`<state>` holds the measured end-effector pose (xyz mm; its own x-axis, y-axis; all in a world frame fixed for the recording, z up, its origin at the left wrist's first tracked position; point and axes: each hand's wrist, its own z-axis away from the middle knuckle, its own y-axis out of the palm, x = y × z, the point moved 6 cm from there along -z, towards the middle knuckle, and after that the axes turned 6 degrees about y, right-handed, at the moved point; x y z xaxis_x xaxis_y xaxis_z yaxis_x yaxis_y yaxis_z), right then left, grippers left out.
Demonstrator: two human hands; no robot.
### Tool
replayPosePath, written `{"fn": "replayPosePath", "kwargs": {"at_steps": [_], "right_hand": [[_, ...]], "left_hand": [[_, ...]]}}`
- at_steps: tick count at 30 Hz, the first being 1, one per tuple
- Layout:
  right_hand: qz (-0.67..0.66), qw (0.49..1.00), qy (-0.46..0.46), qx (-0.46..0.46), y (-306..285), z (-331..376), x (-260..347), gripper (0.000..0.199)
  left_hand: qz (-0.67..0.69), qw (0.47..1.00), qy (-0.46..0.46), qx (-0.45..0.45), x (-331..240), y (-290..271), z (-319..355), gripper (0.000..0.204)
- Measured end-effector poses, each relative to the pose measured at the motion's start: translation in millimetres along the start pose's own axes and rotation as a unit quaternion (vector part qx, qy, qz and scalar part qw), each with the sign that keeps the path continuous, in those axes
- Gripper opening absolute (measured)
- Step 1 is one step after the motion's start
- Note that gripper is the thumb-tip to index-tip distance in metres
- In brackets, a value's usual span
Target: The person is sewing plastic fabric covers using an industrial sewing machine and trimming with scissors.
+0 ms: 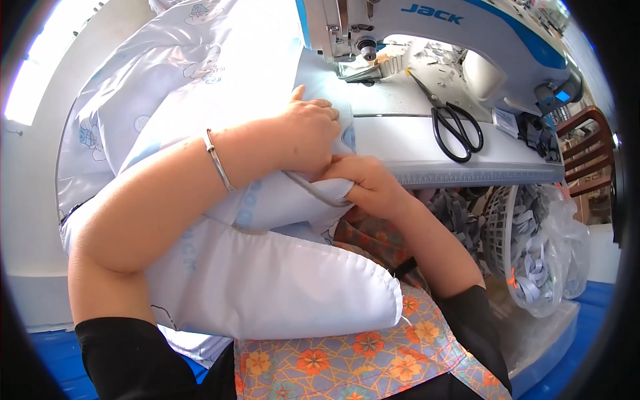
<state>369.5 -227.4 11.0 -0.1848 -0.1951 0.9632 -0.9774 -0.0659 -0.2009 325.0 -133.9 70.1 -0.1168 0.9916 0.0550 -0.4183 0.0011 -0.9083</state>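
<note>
White printed fabric [267, 290] with grey piping [320, 193] spreads from the sewing machine bed across my lap, its near part folded over with a stitched edge. My left hand [308, 130] lies palm down on the fabric just in front of the needle area, fingers stretched out and one digit apart from the others. Close below it, my right hand [373, 187] pinches the piped edge between thumb and fingers. The white and blue sewing machine [460, 27] stands beyond both hands; its presser foot area [360, 70] is apart from the fabric's edge.
Black-handled scissors [457, 130] lie on the machine table right of my hands, near a ruler strip [467, 175] along its front edge. Scraps and thread litter the bed. Below right is a white basket [497, 227] of fabric strips, with a wooden chair [590, 147] behind.
</note>
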Motion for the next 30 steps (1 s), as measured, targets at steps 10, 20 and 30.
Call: {"fn": "replayPosePath", "kwargs": {"at_steps": [10,20,30], "right_hand": [[0.356,0.900,-0.183,-0.174,-13.0,-3.8,28.2,0.029],[0.306,0.943,-0.060,-0.120,-63.6,-41.7,2.0,0.019],[0.425,0.873,-0.239,-0.031,-58.0,-41.5,7.7,0.026]], "left_hand": [[0.007,1.000,0.001,0.000,26.8,3.3,-23.5,0.053],[0.055,0.998,0.009,0.024,25.6,-38.8,0.6,0.018],[0.059,0.998,0.015,-0.034,37.6,-13.1,-0.5,0.020]]}}
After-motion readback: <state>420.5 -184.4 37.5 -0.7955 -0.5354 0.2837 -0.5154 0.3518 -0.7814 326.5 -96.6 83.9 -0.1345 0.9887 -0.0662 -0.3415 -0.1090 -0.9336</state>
